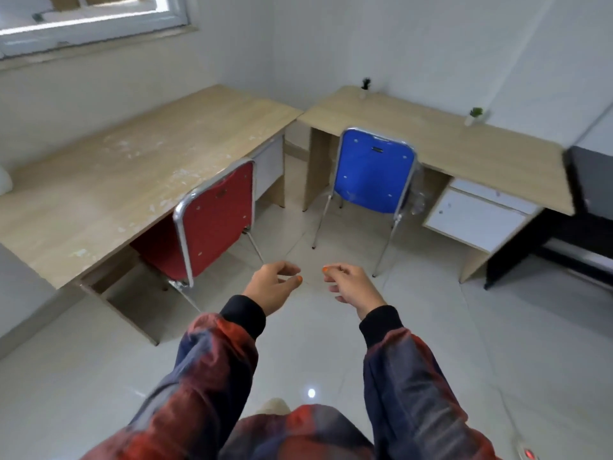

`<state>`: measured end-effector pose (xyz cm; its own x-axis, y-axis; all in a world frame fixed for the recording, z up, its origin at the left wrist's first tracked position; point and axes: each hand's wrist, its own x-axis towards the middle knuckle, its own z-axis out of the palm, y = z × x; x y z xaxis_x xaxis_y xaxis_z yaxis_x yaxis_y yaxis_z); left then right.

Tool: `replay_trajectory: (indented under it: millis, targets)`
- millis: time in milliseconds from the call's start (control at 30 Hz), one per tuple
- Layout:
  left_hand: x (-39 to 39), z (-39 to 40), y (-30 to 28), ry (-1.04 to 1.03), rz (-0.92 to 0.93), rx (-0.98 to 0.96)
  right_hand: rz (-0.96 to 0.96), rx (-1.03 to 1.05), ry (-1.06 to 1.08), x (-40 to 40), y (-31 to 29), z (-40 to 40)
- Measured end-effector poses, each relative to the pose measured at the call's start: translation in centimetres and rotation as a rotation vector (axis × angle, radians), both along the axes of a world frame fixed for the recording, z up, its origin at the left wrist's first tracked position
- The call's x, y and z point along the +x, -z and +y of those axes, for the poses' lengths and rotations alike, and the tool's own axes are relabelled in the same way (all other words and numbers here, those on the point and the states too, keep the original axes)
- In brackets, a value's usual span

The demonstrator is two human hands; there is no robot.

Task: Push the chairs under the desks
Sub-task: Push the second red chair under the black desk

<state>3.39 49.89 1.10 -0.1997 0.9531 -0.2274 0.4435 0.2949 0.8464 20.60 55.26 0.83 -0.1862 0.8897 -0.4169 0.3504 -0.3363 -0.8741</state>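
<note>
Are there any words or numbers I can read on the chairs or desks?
None can be read.
Blue chair: a small dark tag on the backrest, too small and blurred to read.
Red chair: a small tag near the top, also blurred.
Desks: no writing shows.

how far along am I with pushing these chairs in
Nearly done, it seems: the red metal-framed chair sits tucked under the left wooden desk; the blue metal-framed chair against the right wooden desk. Left hand and right hand hold nothing.

Red chair point(212, 220) and blue chair point(373, 171), seats under wooden desks point(116, 180).
</note>
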Motion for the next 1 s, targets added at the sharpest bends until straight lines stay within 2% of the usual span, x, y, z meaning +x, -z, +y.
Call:
replay_trajectory:
  millis: [267, 400, 633, 800, 1000]
  targets:
    - [3.6, -2.1, -0.9, 0.337, 0.023, 0.002, -0.004, 0.03, 0.352, 5.1, -1.5, -7.6]
    - [3.9, -5.7, -0.4, 0.42, -0.016, 0.005, -0.009, -0.014, 0.433, 5.2, -1.6, -13.2]
    - [5.6, -11.9, 2.0, 0.62, -0.058, -0.116, -0.039, -0.114, 0.56, 6.2, 0.1, -23.1]
    - [8.2, -14.0, 1.4, 0.735, -0.078, -0.106, -0.062, -0.099, 0.702, 8.5, -0.4, -26.8]
    - [11.3, -16.2, 1.1, 0.824, -0.046, -0.09, -0.054, -0.104, 0.724, 10.1, -0.3, -30.5]
